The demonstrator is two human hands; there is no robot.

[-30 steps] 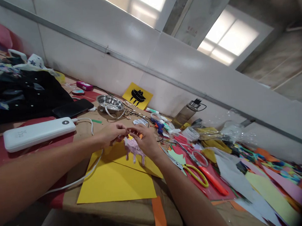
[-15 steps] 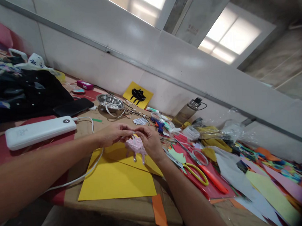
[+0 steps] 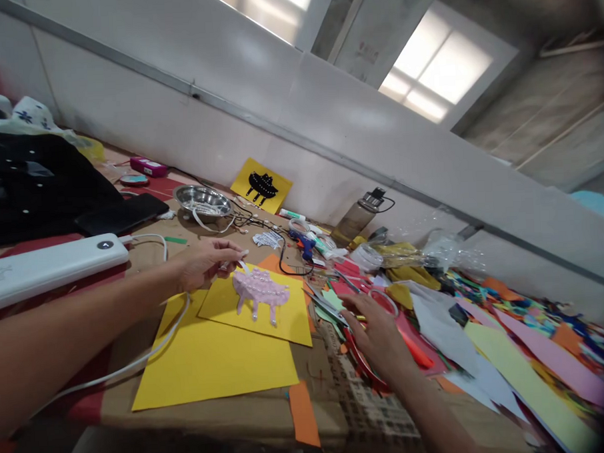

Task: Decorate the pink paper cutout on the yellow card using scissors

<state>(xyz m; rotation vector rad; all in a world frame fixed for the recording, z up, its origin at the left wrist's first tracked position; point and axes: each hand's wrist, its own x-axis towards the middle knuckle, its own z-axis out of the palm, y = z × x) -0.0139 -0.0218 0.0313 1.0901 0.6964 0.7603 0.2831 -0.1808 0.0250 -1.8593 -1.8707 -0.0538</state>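
Note:
My left hand (image 3: 212, 262) is closed, pinching a small white strip (image 3: 244, 265) between thumb and fingertips. Just beyond and below it lies a pink fuzzy cutout (image 3: 261, 292) studded with pearl-like beads, on a yellow card (image 3: 291, 324). A larger yellow sheet (image 3: 212, 364) lies partly under that card. Over to the right, my right hand (image 3: 374, 333) is open, fingers stretched above a pair of scissors (image 3: 326, 307). It covers most of their yellow handles, and I cannot tell whether it touches them.
A metal bowl (image 3: 203, 203) and a yellow card with a black cutout (image 3: 261, 187) stand at the back. A white power bank (image 3: 53, 267) with a cable (image 3: 157, 346) is at left. A bottle (image 3: 356, 219), a blue glue gun (image 3: 303, 243) and paper scraps (image 3: 518, 357) crowd the right.
My hands were together over the pink cutout. The right hand has moved right to the scissors; the left has drawn slightly left with the white strip. The view has shifted a little right.

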